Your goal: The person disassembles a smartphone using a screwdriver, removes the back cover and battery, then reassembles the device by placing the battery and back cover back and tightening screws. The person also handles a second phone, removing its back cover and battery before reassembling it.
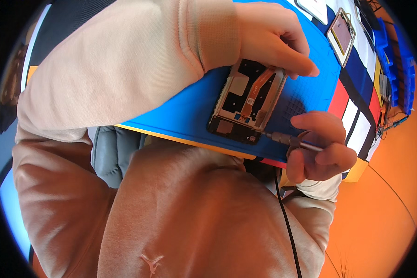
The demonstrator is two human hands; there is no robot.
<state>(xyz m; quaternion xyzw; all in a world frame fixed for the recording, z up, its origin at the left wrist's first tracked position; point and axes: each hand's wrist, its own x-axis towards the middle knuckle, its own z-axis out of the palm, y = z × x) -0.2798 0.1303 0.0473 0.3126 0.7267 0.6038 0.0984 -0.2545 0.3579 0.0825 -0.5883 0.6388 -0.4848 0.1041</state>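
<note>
From my remote station I record 2 hands at work on 1 opened phone (238, 87). The phone lies on a blue mat (190, 111), on the near side of the left fingers and to the left of the right fingers. Left hand (273, 39): bent over the phone's far end; I cannot tell whether its fingers pinch the frame or merely rest there. Right hand (322, 146): fingers curled around 1 screwdriver (282, 137), whose tip points leftward from them to the phone's near right corner (contact with a screw is too small to confirm). An orange ribbon cable (252, 99) runs between the 2 sets of fingers. A second phone shell (342, 37) lies to the right of the left fingers, off the mat.

I judge the step in hand to be screw work at that corner. In my assessment, the next move calls for a seated tip, light twisting by the right fingers, and a steady frame under the left.
</note>
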